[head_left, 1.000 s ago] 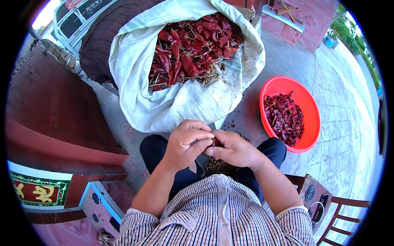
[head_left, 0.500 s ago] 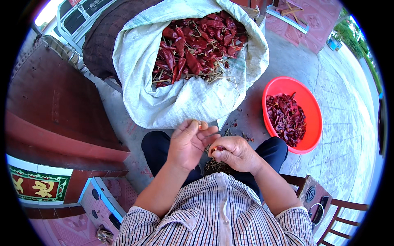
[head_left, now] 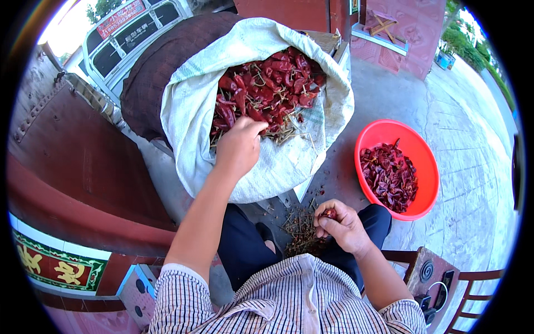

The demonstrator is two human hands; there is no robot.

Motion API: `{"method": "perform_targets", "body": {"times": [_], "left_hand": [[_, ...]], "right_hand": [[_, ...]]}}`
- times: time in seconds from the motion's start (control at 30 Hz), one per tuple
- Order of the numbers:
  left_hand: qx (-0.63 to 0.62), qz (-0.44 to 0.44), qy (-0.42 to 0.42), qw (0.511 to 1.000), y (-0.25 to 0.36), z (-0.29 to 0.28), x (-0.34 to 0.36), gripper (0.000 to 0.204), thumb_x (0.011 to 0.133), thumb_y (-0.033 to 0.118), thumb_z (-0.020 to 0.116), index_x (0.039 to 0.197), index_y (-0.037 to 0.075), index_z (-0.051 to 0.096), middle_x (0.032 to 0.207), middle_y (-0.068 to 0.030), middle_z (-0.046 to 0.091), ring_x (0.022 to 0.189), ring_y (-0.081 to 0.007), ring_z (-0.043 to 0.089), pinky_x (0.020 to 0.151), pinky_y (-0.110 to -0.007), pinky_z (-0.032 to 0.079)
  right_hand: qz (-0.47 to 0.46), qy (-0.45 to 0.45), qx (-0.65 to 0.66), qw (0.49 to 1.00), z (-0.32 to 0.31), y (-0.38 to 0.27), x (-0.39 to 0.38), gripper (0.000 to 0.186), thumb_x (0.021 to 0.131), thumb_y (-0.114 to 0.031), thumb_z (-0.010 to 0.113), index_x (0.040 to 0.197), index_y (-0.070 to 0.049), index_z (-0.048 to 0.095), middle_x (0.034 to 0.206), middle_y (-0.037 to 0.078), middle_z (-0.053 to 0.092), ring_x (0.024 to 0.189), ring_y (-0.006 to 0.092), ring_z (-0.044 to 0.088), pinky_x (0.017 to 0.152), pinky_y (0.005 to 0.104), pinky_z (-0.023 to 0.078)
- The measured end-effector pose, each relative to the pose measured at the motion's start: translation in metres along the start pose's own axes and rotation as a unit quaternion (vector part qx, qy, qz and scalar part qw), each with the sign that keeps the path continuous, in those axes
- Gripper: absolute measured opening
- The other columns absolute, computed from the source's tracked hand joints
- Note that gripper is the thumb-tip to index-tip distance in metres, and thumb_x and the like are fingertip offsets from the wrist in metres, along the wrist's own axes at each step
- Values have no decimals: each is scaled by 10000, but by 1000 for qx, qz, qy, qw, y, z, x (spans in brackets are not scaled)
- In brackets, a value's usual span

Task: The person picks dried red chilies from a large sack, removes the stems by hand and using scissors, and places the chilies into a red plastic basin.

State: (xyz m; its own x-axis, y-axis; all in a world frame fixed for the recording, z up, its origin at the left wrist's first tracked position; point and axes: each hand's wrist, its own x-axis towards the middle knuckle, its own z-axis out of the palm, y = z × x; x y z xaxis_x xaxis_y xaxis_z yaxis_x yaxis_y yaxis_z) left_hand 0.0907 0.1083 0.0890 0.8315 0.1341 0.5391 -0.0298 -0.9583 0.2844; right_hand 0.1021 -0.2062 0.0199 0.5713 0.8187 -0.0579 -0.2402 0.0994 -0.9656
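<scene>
My left hand reaches into the mouth of a white woven sack, its fingers bent together at the near edge of a heap of dried red chilies. A chili lies right at those fingertips, which are partly hidden. Back over my lap, my right hand is closed around a dark red dried chili, whose end shows between thumb and fingers. Loose pale stems lie in the sack just beyond my left hand.
To the right on the concrete stands a red plastic basin holding dark red chilies. Stem scraps litter the ground between my legs. A dark red metal panel rises at left; a wooden chair is at lower right.
My left hand has gone from beside the right hand, in front of the sack, forward to the chilies inside it. The right hand has shifted slightly right and nearer, still holding its chili.
</scene>
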Motion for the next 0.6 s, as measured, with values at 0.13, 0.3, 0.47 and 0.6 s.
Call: {"method": "perform_targets", "body": {"times": [0.13, 0.3, 0.47, 0.6], "left_hand": [[147, 68, -40, 986, -28, 21, 28, 357, 813, 13, 658, 1156, 106, 689, 1290, -79, 624, 1062, -313, 662, 855, -429, 546], [60, 35, -22, 997, -34, 14, 22, 275, 793, 6, 674, 1061, 67, 660, 1214, -91, 667, 1065, -330, 669, 862, -427, 554], [-64, 56, 94, 992, -10, -12, -10, 325, 772, -2, 753, 1080, 35, 658, 1104, -120, 664, 930, -260, 670, 795, -348, 546], [-267, -57, 40, 961, 37, -22, -63, 317, 810, 17, 817, 1079, -3, 649, 1064, -75, 631, 901, -122, 599, 800, -278, 497]], "right_hand": [[-3, 30, -39, 999, 0, 11, -4, 152, 923, -20, 650, 1066, -44, 605, 913, -8, 599, 798, 77, 583, 733, 242, 499], [-36, 108, -153, 982, -1, 19, -2, 219, 853, -39, 742, 1037, -43, 624, 882, -28, 552, 780, 61, 503, 709, 243, 449], [-54, 114, -194, 973, 5, 10, 15, 332, 857, -66, 766, 1166, -41, 648, 884, 10, 575, 777, 111, 535, 728, 269, 462], [-274, 95, -250, 924, 21, -15, 49, 412, 890, -103, 756, 1277, -35, 634, 973, 107, 641, 872, 193, 630, 818, 306, 512]]}}
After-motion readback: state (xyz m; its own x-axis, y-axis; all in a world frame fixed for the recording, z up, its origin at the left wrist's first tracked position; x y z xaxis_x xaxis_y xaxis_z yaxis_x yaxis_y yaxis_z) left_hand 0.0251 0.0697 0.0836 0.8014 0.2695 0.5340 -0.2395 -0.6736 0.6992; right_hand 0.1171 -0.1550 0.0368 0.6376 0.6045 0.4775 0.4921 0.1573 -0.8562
